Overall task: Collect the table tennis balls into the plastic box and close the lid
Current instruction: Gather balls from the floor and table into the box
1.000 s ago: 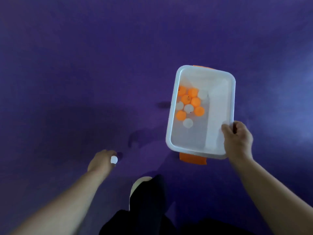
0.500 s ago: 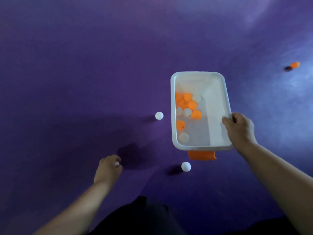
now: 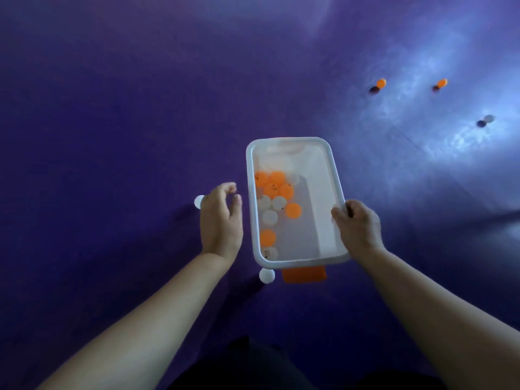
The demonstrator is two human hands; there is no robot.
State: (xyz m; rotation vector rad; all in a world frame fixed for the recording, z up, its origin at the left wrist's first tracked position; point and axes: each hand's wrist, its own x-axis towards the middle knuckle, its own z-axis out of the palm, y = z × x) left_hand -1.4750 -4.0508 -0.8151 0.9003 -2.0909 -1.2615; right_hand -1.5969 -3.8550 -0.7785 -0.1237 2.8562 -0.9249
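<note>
My right grip point(image 3: 357, 223) clamps the plastic box point(image 3: 334, 170) at its right rim. My left grip point(image 3: 222, 218), fingers loose and apart, half hides a white ball point(image 3: 198, 201) beside the box; its palm is unseen.

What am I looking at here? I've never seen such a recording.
No machine here: a person works bare-handed, filmed by one head-worn camera looking down. The right hand grips the right rim of the plastic box, which holds orange and white table tennis balls. The left hand hovers beside it with loose fingers, apparently empty. Loose on the purple floor: a near white ball at the box's near corner, another white ball past the left hand, two orange balls and a far white ball off to the right. No lid is visible.
</note>
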